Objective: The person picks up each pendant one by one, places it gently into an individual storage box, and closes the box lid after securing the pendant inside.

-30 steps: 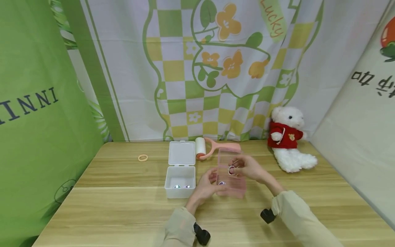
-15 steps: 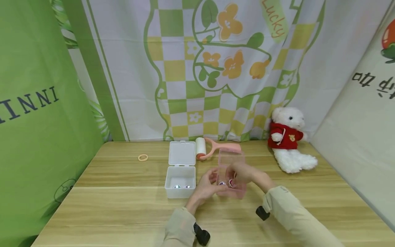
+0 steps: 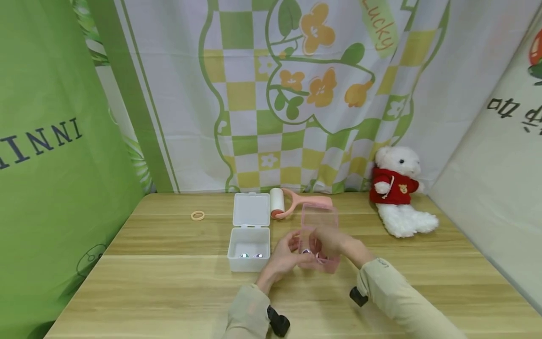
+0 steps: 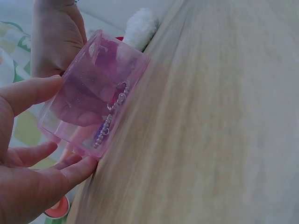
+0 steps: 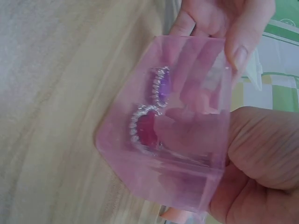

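A clear pink box (image 3: 317,266) stands on the table, its lid tipped back. My left hand (image 3: 283,258) grips its left side, thumb at the rim and fingers against the wall. Inside the box, my right hand (image 3: 332,242) reaches down with curled fingers on a red gem (image 5: 147,129) edged with clear rhinestones. Beside that lies a purple gem (image 5: 163,88) with a similar edge, touching or nearly touching it. The fingertips in the box show only through the pink plastic. Left of it, an open white box (image 3: 250,265) contains small shiny gems (image 3: 244,255).
A lint roller (image 3: 277,202) with a pink handle lies behind the boxes. Two tan rings (image 3: 197,215), seemingly stacked, rest at the back left. On the right back edge sits a white plush bear (image 3: 395,188) in a red top. Curtains surround the table (image 3: 161,282).
My right hand has come down from above the pink box into it, carrying the red gem down beside the purple one. The left hand keeps its grip on the box.
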{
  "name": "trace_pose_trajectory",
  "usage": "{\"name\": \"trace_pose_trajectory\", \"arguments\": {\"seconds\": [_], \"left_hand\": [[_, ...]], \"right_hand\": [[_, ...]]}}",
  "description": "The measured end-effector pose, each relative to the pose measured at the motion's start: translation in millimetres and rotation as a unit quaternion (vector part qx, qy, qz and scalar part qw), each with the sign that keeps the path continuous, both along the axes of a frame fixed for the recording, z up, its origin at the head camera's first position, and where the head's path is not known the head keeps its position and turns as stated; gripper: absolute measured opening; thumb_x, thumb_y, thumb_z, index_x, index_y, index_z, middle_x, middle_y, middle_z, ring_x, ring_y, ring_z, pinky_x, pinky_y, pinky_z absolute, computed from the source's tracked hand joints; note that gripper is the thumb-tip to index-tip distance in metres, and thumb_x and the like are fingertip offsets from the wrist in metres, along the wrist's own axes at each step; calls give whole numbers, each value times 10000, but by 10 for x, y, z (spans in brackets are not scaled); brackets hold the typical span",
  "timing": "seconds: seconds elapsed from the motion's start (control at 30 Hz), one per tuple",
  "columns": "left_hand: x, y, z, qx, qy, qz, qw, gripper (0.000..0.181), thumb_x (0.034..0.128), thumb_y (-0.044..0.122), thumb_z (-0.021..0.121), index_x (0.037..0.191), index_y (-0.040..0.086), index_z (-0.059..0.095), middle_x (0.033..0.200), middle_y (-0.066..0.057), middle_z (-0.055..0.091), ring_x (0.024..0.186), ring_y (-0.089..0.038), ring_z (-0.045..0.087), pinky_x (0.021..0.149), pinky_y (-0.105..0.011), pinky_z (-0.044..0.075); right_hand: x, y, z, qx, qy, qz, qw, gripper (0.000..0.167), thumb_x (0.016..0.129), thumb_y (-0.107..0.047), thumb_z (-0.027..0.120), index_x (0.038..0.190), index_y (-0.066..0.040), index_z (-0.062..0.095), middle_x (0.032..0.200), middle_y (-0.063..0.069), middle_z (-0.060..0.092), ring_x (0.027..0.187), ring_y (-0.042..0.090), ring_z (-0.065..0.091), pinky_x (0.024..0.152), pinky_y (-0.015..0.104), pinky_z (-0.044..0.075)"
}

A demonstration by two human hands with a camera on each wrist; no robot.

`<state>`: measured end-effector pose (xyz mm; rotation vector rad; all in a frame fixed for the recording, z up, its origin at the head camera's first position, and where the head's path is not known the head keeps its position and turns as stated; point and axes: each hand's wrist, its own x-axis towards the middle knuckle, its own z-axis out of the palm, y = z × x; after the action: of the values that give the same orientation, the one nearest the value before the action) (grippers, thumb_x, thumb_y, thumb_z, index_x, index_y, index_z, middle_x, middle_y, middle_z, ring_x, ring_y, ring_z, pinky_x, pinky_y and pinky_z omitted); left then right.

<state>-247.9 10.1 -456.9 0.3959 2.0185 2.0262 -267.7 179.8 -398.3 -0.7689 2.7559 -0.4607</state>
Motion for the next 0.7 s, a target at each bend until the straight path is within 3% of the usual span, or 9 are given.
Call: {"name": "trace_pose_trajectory", "arguments": {"seconds": [0.17, 0.27, 0.33, 0.43, 0.57, 0.7], "left_hand": [[21, 20, 5, -71, 13, -40, 10000, 781, 738, 13, 770, 1419, -12, 388, 1340, -258, 484, 1252, -408, 447, 1066, -498, 351], [29, 29, -9, -150, -9, -69, 9999, 780, 738, 30, 777, 1418, 4, 397, 1346, -246, 482, 1255, -402, 445, 1065, -495, 353], [30, 30, -16, -227, 13, -91, 9997, 776, 745, 45, 776, 1420, 10, 395, 1344, -239, 483, 1257, -402, 444, 1060, -498, 359], [50, 24, 25, -624, 163, -39, 9979, 798, 760, 95, 775, 1439, 8, 364, 1372, -253, 455, 1277, -410, 418, 1055, -519, 355], [108, -26, 265, -1214, 804, 105, 9893, 807, 796, 181, 755, 1442, -41, 326, 1410, -300, 403, 1292, -437, 398, 1044, -534, 364], [160, -263, 586, -1146, 1606, 223, 9801, 665, 840, 160, 721, 1394, -45, 415, 1387, -259, 461, 1239, -427, 472, 992, -536, 420]], "right_hand": [[31, 53, -36, -260, 225, 229, 9991, 255, 616, 187, 683, 738, -30, 624, 705, 62, 641, 634, 101, 561, 587, 208, 498], [59, 95, -56, -703, 304, 309, 9966, 215, 666, 162, 684, 751, -24, 615, 711, 62, 633, 644, 119, 576, 588, 210, 497], [79, 114, -83, -1306, 538, 380, 9893, 173, 721, 137, 683, 788, -11, 623, 732, 73, 639, 663, 148, 603, 604, 231, 517], [137, 107, -112, -2290, 906, 280, 9688, 104, 812, 81, 669, 891, 20, 641, 787, 91, 653, 709, 198, 636, 641, 278, 545], [217, 27, -67, -3165, 1351, -205, 9387, 140, 845, 45, 667, 984, 48, 650, 845, 102, 674, 759, 220, 650, 678, 316, 557], [231, -149, 78, -3642, 1447, -621, 9179, 123, 857, 7, 677, 977, 23, 656, 876, 108, 687, 795, 245, 656, 705, 352, 558]]}}
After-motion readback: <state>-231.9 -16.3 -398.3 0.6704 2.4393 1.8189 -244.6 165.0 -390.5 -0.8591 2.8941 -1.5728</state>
